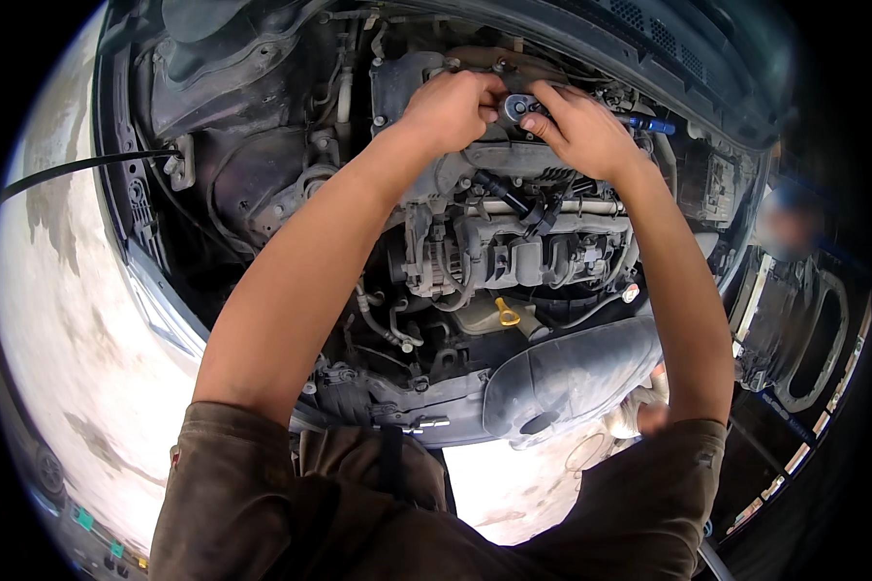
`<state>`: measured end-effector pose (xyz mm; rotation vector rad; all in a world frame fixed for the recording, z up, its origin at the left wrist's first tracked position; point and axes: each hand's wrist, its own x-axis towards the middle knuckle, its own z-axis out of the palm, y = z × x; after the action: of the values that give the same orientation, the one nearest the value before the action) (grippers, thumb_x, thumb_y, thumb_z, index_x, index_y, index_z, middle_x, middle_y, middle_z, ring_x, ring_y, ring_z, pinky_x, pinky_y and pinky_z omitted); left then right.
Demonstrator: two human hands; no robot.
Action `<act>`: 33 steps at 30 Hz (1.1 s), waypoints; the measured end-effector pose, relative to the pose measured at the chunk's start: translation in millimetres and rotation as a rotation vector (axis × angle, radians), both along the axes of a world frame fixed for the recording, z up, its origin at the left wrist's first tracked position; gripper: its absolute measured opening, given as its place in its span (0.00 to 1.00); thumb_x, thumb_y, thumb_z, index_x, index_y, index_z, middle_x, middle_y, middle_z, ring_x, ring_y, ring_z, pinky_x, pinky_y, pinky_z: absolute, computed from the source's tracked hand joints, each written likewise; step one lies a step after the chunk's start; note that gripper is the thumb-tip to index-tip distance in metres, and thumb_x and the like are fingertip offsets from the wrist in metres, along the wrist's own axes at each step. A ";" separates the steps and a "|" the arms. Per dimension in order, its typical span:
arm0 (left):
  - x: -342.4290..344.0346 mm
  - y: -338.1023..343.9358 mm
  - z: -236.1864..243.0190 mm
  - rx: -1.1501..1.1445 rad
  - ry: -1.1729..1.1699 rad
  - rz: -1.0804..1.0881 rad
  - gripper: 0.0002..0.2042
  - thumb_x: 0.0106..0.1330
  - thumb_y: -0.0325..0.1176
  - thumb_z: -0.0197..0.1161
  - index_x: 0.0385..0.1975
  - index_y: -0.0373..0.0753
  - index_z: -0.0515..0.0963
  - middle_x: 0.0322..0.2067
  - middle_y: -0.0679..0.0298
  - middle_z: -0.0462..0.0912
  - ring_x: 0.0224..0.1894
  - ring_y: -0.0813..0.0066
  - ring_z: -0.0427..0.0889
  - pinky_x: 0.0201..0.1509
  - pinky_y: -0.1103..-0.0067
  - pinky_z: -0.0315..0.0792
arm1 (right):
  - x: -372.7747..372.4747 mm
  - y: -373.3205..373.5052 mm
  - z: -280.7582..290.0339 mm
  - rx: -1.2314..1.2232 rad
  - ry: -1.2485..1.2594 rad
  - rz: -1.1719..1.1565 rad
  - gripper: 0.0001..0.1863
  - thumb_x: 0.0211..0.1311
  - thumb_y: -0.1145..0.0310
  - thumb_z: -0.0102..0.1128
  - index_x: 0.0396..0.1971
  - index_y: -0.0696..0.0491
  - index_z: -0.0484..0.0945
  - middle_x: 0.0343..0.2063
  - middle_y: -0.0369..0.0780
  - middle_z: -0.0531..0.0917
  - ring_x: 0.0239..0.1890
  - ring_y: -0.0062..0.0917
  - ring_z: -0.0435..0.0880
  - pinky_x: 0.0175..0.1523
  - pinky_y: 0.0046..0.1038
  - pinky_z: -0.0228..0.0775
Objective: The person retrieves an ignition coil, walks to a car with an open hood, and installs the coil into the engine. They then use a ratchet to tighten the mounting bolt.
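My right hand [578, 128] is closed around a ratchet [517, 107] over the far side of the engine. The round chrome head shows between my two hands, and the blue handle [654, 125] sticks out to the right beyond my fingers. Beside the head, my left hand [452, 108] is curled with its fingertips drawn together; what they hold, if anything, is hidden. Both hands are over the dark engine top [402, 82]. Nearer to me, a black cylindrical part with a connector [504, 194] lies across the engine.
A yellow dipstick handle [506, 312] stands nearer me, behind a large dark plastic cover [572, 378]. Small chrome tool pieces [426, 423] lie on the front edge. A black rod [87, 167] crosses at left. The raised hood [639, 39] overhangs the far side. A blurred person [788, 221] is at right.
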<state>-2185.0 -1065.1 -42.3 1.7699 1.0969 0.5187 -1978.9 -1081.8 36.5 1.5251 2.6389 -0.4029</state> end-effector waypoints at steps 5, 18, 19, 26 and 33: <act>4.4 -8.0 -0.7 0.016 -0.037 0.022 0.16 0.62 0.24 0.62 0.51 0.37 0.77 0.43 0.57 0.87 0.49 0.58 0.84 0.53 0.69 0.75 | 7.4 -7.3 -9.1 0.130 -0.015 0.110 0.23 0.62 0.58 0.63 0.56 0.45 0.71 0.45 0.42 0.79 0.51 0.42 0.76 0.52 0.42 0.71; -171.0 -84.0 67.1 0.081 -0.346 0.657 0.13 0.72 0.28 0.57 0.53 0.31 0.75 0.44 0.61 0.86 0.46 0.79 0.80 0.56 0.80 0.70 | -67.8 -59.1 -24.2 -0.022 0.069 -0.719 0.25 0.75 0.57 0.43 0.63 0.55 0.54 0.33 0.61 0.83 0.38 0.63 0.81 0.46 0.56 0.72; -197.3 -94.1 68.2 0.122 -0.300 0.777 0.13 0.72 0.29 0.57 0.53 0.31 0.76 0.44 0.60 0.86 0.47 0.79 0.79 0.58 0.79 0.69 | -71.8 -56.9 -25.6 -0.035 0.072 -0.764 0.26 0.75 0.56 0.42 0.61 0.58 0.55 0.33 0.63 0.83 0.39 0.63 0.81 0.48 0.56 0.71; -356.8 -128.2 7.7 0.368 0.836 1.154 0.32 0.65 0.50 0.61 0.63 0.33 0.68 0.59 0.44 0.72 0.62 0.44 0.69 0.66 0.58 0.61 | -117.1 -30.6 -22.2 -0.267 0.808 -1.425 0.27 0.75 0.56 0.45 0.56 0.65 0.53 0.47 0.64 0.79 0.42 0.57 0.84 0.49 0.46 0.73; -339.0 -122.2 -0.4 0.172 0.902 1.154 0.36 0.65 0.55 0.55 0.67 0.36 0.63 0.62 0.46 0.67 0.64 0.45 0.67 0.65 0.54 0.62 | -94.3 -38.3 -14.1 -0.100 -0.057 -0.898 0.24 0.72 0.57 0.48 0.61 0.53 0.58 0.45 0.58 0.82 0.51 0.57 0.79 0.56 0.51 0.67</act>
<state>-2524.0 -1187.3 -42.7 1.3342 2.8069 0.4575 -2073.3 -1120.1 22.4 2.5417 1.7026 -0.4965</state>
